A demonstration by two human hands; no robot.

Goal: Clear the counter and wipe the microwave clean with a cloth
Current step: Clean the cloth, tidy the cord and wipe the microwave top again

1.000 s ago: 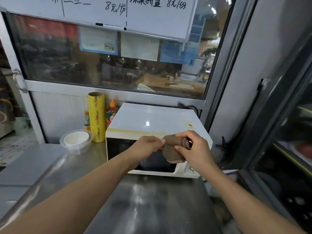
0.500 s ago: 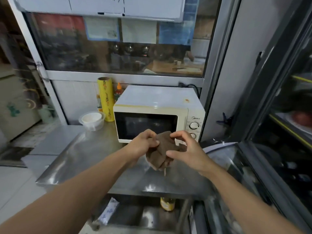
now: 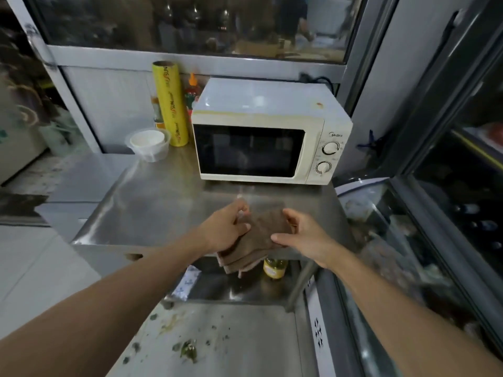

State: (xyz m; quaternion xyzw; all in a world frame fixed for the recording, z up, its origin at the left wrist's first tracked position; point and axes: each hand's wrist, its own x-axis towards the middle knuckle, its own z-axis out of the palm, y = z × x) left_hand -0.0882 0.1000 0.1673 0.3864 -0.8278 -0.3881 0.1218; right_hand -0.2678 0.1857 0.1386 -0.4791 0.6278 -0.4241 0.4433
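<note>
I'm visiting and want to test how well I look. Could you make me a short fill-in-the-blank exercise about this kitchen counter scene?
1. Both hands, the left hand and the right hand, hold a brown ____.
2. The microwave door is ____.
3. The roll of wrap beside the microwave is ____ in colour.
4. The microwave's front panel has ____ round knobs.

Missing words: cloth; closed; yellow; two

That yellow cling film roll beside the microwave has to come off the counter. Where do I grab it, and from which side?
Judging from this view, grip the cling film roll around its middle, coming from the front-left. It stands upright, the microwave sits close on its right, bottles behind, and a plastic container low at its front-left, so reach in above that.
</note>
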